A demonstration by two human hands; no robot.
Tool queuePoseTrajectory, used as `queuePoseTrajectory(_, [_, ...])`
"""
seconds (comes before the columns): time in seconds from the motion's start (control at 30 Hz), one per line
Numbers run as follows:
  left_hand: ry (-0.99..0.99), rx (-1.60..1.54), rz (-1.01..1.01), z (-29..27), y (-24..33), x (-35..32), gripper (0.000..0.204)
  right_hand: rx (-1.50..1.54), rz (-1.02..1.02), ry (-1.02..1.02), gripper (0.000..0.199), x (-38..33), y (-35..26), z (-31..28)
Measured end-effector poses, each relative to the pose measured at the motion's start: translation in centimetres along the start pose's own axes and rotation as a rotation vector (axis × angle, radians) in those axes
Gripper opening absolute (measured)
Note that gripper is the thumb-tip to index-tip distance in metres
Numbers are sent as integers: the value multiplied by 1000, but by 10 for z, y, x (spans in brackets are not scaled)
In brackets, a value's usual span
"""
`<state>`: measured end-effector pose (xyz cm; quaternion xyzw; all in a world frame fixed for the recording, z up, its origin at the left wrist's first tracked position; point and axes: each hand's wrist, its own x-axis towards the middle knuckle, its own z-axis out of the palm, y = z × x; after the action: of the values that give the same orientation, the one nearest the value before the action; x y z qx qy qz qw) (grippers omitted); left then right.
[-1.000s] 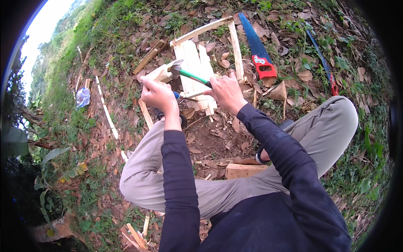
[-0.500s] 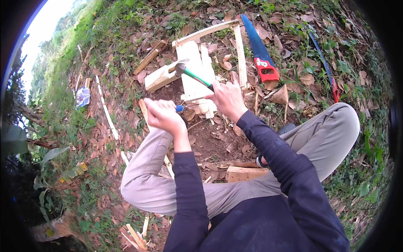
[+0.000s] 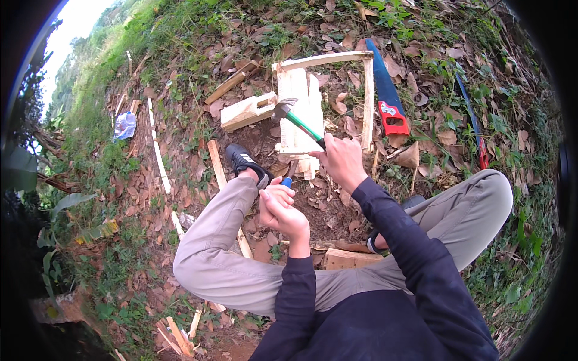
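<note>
My right hand (image 3: pixel 344 161) is closed around the green and black handle of a hammer (image 3: pixel 305 124). Its metal head lies over the left side of the pale wooden boards, near a notched wooden block (image 3: pixel 248 112). Lower and to the left, my left hand (image 3: pixel 283 212) is curled closed in front of my shoe. A blue tool handle (image 3: pixel 287 182) sticks out past its fingers; the rest of that tool is hidden, so its kind does not show. Pale boards (image 3: pixel 295 90) lie within a wooden frame (image 3: pixel 368 102) beyond my hands.
A handsaw (image 3: pixel 388 90) with a red grip lies right of the frame, and a blue, red-ended tool (image 3: pixel 472 117) farther right. Another wood block (image 3: pixel 350 259) sits between my legs. Wood strips, a clear plastic bag (image 3: pixel 124 125) and dry leaves lie on the left.
My left hand has moved down and right, toward my body, with the blue-handled tool. The hammer and right hand sit slightly lower and right in view; the ground has shifted likewise.
</note>
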<state>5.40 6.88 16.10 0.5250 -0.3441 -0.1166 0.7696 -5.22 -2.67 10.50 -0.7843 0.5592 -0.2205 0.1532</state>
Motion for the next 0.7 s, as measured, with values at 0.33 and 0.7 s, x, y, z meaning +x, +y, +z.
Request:
queuePoseTrajectory(0.33, [21, -123, -161, 24, -2, 27, 46, 58, 38, -33, 44, 11, 4, -8])
queuePoseTrajectory(0.7, [-88, -102, -106, 14, -5, 13, 39, 151, 136, 22, 59, 145, -40, 50])
